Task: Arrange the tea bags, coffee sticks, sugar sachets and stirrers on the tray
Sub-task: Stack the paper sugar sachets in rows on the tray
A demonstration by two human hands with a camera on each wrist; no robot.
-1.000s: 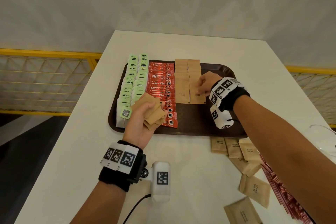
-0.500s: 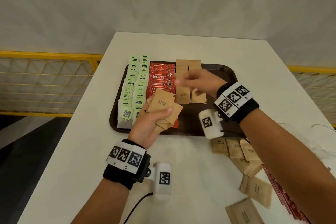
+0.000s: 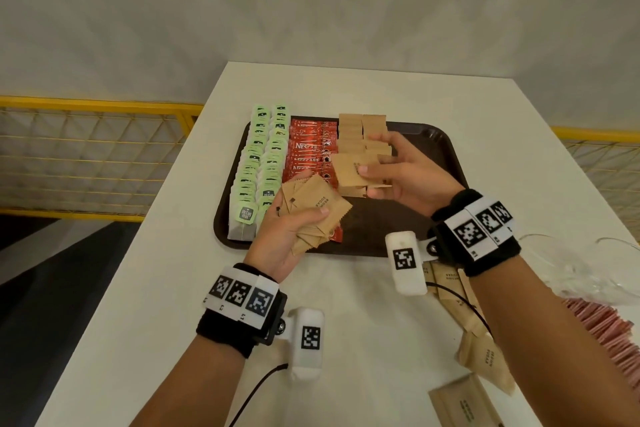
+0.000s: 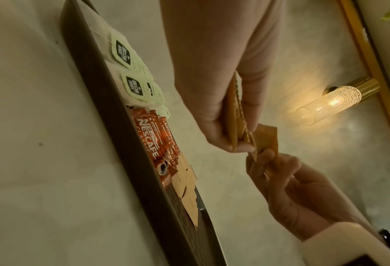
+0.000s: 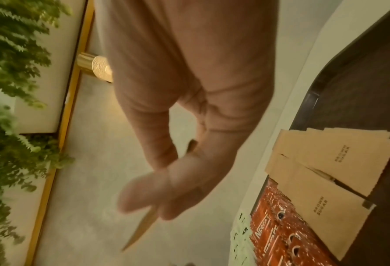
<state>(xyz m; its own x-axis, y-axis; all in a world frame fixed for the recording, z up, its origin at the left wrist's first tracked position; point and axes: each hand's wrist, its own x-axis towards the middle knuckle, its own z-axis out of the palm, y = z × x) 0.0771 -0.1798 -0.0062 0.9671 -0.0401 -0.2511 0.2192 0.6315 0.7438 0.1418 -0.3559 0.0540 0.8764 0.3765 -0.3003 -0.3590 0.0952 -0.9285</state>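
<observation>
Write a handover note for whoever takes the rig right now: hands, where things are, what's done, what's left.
Left hand grips a fan of sugar sachets over the tray's near edge.
Right hand pinches one sachet above the tray.
Done: two rows of tea bags, a row of coffee sticks, and two partly laid sugar columns.
Left: the held sachets and the loose sachets on the table. No stirrers identifiable.

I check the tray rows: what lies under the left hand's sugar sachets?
Under the brown sugar sachets in the left hand, the near ends of the Nescafe sticks show; the rest is covered.
</observation>
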